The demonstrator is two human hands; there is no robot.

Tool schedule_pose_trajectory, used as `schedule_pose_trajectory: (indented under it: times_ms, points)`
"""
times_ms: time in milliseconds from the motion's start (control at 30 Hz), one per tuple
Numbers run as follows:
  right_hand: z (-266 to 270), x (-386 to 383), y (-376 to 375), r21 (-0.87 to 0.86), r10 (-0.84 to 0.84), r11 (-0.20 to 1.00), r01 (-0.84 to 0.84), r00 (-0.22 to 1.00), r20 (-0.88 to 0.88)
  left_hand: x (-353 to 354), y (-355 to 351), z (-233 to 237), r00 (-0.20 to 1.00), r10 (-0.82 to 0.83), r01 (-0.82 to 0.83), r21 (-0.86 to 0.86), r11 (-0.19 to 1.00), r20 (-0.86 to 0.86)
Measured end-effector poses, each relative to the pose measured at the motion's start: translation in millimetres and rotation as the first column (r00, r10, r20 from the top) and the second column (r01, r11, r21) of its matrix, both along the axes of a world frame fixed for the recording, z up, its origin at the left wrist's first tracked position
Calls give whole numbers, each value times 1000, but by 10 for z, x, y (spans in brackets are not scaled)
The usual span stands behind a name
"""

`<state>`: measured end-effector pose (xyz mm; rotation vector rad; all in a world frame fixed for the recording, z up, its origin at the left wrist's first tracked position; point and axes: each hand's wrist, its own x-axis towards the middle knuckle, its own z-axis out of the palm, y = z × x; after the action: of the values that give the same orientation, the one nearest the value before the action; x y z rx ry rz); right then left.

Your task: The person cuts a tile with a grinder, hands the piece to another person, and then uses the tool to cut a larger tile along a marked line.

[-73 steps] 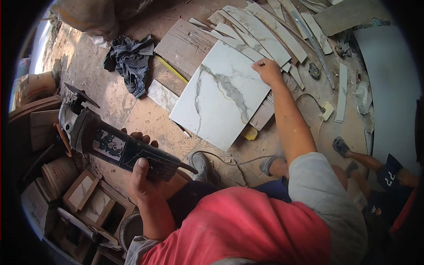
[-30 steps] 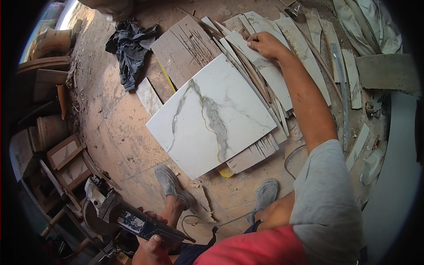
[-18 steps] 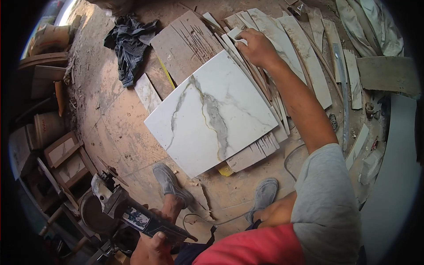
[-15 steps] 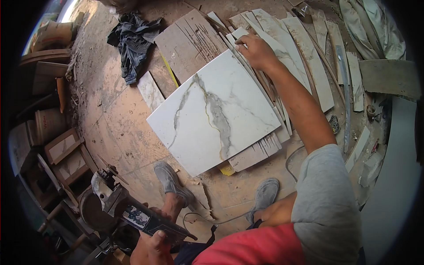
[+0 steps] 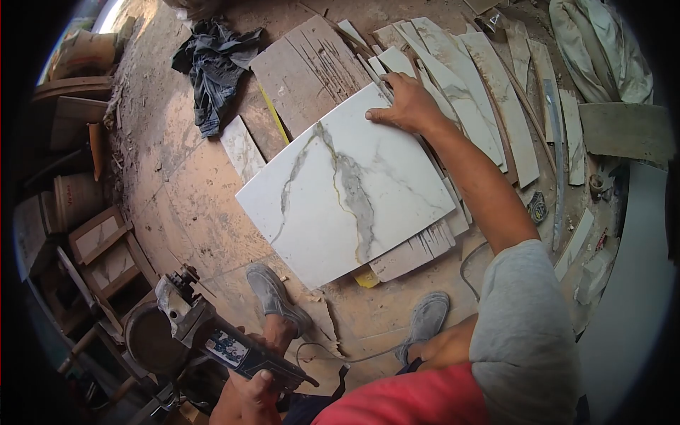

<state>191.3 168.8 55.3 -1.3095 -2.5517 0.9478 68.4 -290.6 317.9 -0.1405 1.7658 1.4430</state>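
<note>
A large white marble-veined tile (image 5: 354, 191) lies on a scored wooden board (image 5: 304, 64) on the dusty floor. My right hand (image 5: 405, 105) rests on the tile's far corner, fingers spread over its edge, beside a fan of cut tile strips (image 5: 460, 92). My left hand (image 5: 244, 400) grips the body of an angle grinder (image 5: 212, 336) low at the bottom left, its disc end pointing away from me. My two grey shoes (image 5: 273, 294) stand just below the tile.
A dark cloth (image 5: 212, 64) lies at the upper left. Boxes and tile offcuts (image 5: 99, 241) crowd the left side. A yellow tape measure (image 5: 273, 120) lies along the board. A grey sheet (image 5: 630, 283) and more offcuts line the right edge. The grinder's cord (image 5: 340, 354) trails by my feet.
My right hand has moved from the cut strips down onto the large tile's far corner. The grinder stays low in my left hand, shifted slightly.
</note>
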Motion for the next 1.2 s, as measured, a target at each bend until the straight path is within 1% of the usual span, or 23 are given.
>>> schedule_pose_trajectory:
  times_ms: [33, 67, 167, 233, 267, 333, 433, 500, 533, 600, 667, 700, 767, 900, 967, 1000, 1067, 1100, 1167, 1200]
  points:
    - [-7, 1, 4, 24, -7, 1000, 8, 1000, -19, -14, -35, -23, 999, -31, 30, 17, 999, 40]
    - [-15, -5, -3, 44, -13, 999, 15, 999, -39, -15, -48, -27, 999, -28, 28, 14, 1000, 42]
    - [-15, -22, 18, 30, -17, 999, 18, 999, -36, 18, -50, -44, 998, -21, 20, 19, 1000, 67]
    - [-3, -29, 26, 23, -14, 1000, 15, 1000, -28, 59, -19, -61, 999, 42, -42, -21, 999, 6]
    - [0, -35, 29, 14, -14, 1000, 14, 1000, -24, 45, -32, -55, 999, 43, -43, -21, 999, 7]
    - [-31, -32, 24, 29, -20, 999, 21, 999, -32, -4, -70, -30, 997, 2, -3, 6, 1000, 79]
    - [-48, -38, 39, 34, -26, 999, 27, 999, -32, -14, -44, -10, 996, 13, -13, 4, 1000, 86]
    - [-46, -50, 37, 28, -26, 999, 27, 999, -25, 10, 24, -1, 999, 19, -18, -10, 1000, 49]
    - [-53, -53, 29, 56, -28, 998, 30, 999, -39, 25, 49, 0, 1000, 24, -23, -20, 1000, 15]
    - [-112, -56, 59, 88, -29, 996, 33, 998, -52, 44, 64, -9, 1000, 16, -16, -17, 1000, 5]
    - [-233, -44, 184, -8, -100, 995, 100, 984, -145, 43, 49, -25, 1000, 7, -7, -18, 1000, 0]
    - [-273, -14, 237, -12, -101, 995, 101, 985, -138, 29, 16, -25, 999, -16, 17, -10, 1000, 30]
    - [-299, 20, 307, 130, -219, 953, 274, 919, -329, 20, -36, -41, 998, -39, 39, -5, 999, 58]
    - [-152, 93, 332, 74, -189, 972, 224, 927, -324, 41, -94, -100, 997, -48, 48, -7, 999, 58]
    - [-68, 77, 282, -90, -147, 988, 129, 959, -241, 64, -100, -116, 998, -40, 40, 0, 999, 55]
    - [-37, 51, 241, -91, -147, 987, 129, 959, -240, 73, -102, -116, 998, -34, 34, 1, 999, 50]
    - [0, 24, 155, -138, -87, 989, 60, 976, -200, 93, -102, -123, 998, -32, 32, -1, 999, 48]
    - [-21, 48, 127, -144, -91, 988, 64, 977, -195, 102, -103, -124, 999, -27, 27, 7, 1000, 38]
    - [-93, 74, 116, 104, 40, 994, -24, 987, -153, 114, -127, -121, 999, -27, 26, 14, 1000, 29]
    - [-138, 99, 146, 100, 36, 995, -20, 988, -152, 116, -156, -107, 999, -33, 33, 13, 999, 38]
